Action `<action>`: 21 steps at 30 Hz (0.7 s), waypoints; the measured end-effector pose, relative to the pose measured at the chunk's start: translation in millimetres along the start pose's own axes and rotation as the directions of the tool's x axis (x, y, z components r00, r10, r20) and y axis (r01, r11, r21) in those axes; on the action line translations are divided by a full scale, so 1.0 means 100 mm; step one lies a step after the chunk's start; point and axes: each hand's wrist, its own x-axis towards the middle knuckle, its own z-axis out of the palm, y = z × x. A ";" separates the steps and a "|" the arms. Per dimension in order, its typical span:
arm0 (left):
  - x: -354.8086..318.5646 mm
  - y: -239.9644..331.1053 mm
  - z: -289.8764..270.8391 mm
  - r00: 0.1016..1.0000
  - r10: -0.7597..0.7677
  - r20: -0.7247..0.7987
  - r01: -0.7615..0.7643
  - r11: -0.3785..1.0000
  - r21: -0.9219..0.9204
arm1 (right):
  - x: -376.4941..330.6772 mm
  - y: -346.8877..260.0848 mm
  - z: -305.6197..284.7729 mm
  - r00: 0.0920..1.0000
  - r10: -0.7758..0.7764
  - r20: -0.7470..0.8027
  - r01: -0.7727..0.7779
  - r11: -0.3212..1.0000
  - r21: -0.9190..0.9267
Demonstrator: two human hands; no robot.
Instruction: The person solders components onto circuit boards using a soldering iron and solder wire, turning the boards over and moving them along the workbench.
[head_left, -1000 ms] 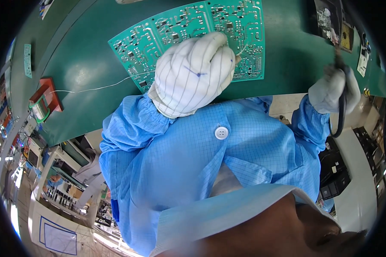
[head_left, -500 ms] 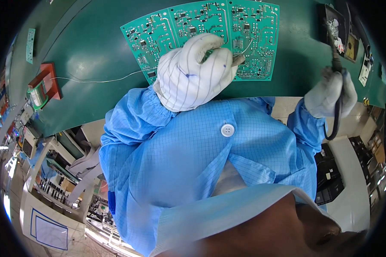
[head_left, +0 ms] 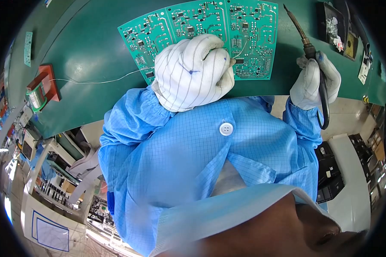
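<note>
A panel of green circuit boards (head_left: 254, 51) lies on the green work surface, dotted with small components and solder points. My left hand (head_left: 193, 73), in a white striped glove, rests over its lower middle, fingers curled round a thin solder wire (head_left: 103, 80). One end of the wire sticks out past the fingertips over the right-hand board; the other runs left to a spool (head_left: 37, 97). To the right of the panel my right hand (head_left: 315, 81), also gloved, grips a soldering iron (head_left: 303, 36) by its dark handle, tip pointing up and left, apart from the boards.
The solder spool sits in a red-brown holder (head_left: 51, 83) at the left. Back right stands a dark tray (head_left: 332, 23) with solder scraps, beside a yellowish sponge holder (head_left: 351, 46). A narrow green board strip (head_left: 28, 48) lies far left. The table's near edge runs by my body.
My right hand has moved left with the soldering iron, whose tip is now tilted away from the scrap tray toward the panel. My left hand has closed a little more.
</note>
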 end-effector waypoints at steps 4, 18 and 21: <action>-0.01 -0.01 -0.01 1.000 0.012 0.008 -0.012 1.000 -0.011 | 0.00 -0.01 0.02 1.000 0.010 -0.010 -0.010 1.000 0.015; -0.02 0.01 -0.07 0.999 0.001 0.041 0.001 0.998 -0.058 | 0.01 0.00 0.01 0.999 -0.029 -0.018 0.027 0.997 -0.076; -0.03 -0.01 -0.08 0.999 0.007 0.048 -0.004 0.998 -0.070 | 0.01 -0.01 0.03 1.000 -0.021 -0.023 0.019 0.997 -0.068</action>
